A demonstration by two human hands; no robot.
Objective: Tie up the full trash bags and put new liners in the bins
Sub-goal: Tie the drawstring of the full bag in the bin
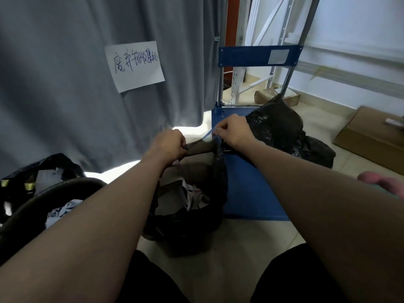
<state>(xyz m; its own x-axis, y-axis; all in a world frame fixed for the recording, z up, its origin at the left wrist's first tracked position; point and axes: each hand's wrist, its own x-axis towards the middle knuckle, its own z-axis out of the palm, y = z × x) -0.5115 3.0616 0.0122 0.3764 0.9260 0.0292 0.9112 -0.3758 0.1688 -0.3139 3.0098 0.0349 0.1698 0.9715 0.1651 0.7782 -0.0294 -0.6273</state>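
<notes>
A black trash bag (196, 219) full of crumpled paper stands on the floor in front of me, its mouth open. My left hand (168, 143) grips the gathered rim of the bag at its far left edge. My right hand (231, 130) pinches a thin blue drawstring (207, 134) that comes out of the bag's rim, pulled up and taut. A second black trash bag (282, 127) lies on the blue platform cart (251, 191) just behind my right hand.
At the left stands a dark round bin (54, 193) with paper inside, and another black bag (43, 167) behind it. A grey curtain (87, 84) with a handwritten paper sign (134, 65) hangs ahead. Cardboard boxes (369, 136) sit at the right on the tiled floor.
</notes>
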